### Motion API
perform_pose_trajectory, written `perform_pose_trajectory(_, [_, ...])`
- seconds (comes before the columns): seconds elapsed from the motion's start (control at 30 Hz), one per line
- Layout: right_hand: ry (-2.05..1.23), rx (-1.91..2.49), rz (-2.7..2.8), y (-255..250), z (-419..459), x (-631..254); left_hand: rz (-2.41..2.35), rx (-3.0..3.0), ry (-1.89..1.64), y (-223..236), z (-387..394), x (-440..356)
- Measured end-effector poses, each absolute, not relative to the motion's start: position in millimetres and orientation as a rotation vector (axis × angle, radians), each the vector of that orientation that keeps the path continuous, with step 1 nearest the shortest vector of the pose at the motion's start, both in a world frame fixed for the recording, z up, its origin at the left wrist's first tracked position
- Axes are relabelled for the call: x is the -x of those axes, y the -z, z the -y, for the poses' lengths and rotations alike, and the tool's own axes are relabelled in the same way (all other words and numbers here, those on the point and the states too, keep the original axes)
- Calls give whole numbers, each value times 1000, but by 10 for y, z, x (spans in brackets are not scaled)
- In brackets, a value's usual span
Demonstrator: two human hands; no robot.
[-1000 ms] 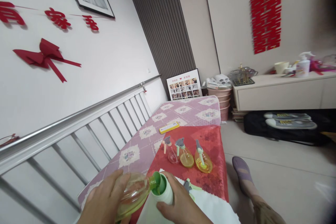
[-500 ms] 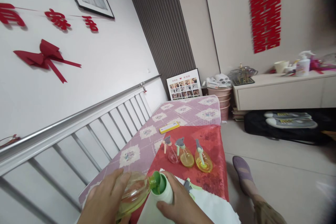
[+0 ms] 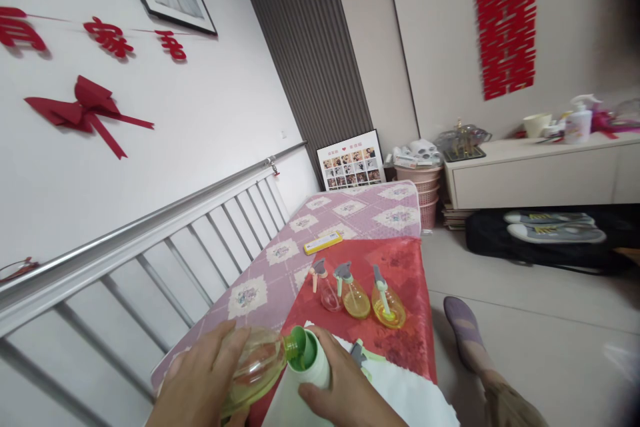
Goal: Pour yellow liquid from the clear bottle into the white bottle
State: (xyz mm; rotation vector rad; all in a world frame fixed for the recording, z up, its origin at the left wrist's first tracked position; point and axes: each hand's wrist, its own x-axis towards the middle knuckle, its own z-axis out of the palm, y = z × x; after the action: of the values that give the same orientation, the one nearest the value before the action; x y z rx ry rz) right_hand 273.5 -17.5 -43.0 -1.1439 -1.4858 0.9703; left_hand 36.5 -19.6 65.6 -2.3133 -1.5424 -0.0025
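Bed: sitting mid-view under a purple patterned sheet [image 3: 277, 283], white railing [image 3: 150, 233] running along its left side.
Cabinet: standing well apart at the far right, carrying a white spray bottle [image 3: 579, 125] and a cream cup [image 3: 537, 125].
Red cloth [image 3: 380, 253]: lying over the near part of the sheet, reaching the right edge.
White cloth [image 3: 410, 393]: lying on the red cloth at the near end, partly hidden under the hands.
Left hand [image 3: 203, 367]: grasping the clear bottle from above and outside, fingers curling over its body.
Right hand [image 3: 345, 380]: wrapping the white container near its top; thumb pressing the near side, fingers going around the far side.
Clear bottle [image 3: 257, 360]: tilting in the left hand, neck pointing right into the container's opening; yellowish liquid sitting along its lower side.
White container [image 3: 313, 377]: standing slightly tilted, green inner spout [image 3: 306, 350] showing. Mouths meeting; can't tell whether liquid is flowing or which way.
Three spray bottles: standing in a row on the red cloth, beyond the hands. Left one [image 3: 330, 295] looking nearly colourless, middle [image 3: 356, 305] and right one [image 3: 395, 315] holding yellow liquid.
Yellow box [image 3: 323, 242]: lying just beyond them, near the cloth's far edge.
Loose sprayer head [image 3: 358, 352]: lying on the white cloth, just right of the container.
Change vs 1 s ago: view drifting a hair; hands, bottle and container holding the same pose, row of bottles staying put.
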Motion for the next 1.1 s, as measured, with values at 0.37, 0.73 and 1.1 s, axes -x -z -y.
perform_pose_trajectory(0.37, [-978, 1142, 1499, 479, 151, -2730, 1645, 2333, -51, -714, 228, -466])
perform_pose_trajectory(0.73, [-956, 1137, 1515, 482, 151, -2723, 1633, 2298, -39, -727, 262, -515])
perform_pose_trajectory(1.1, [-987, 1145, 1504, 453, 180, -2738, 1689, 2330, -81, -764, 268, -510])
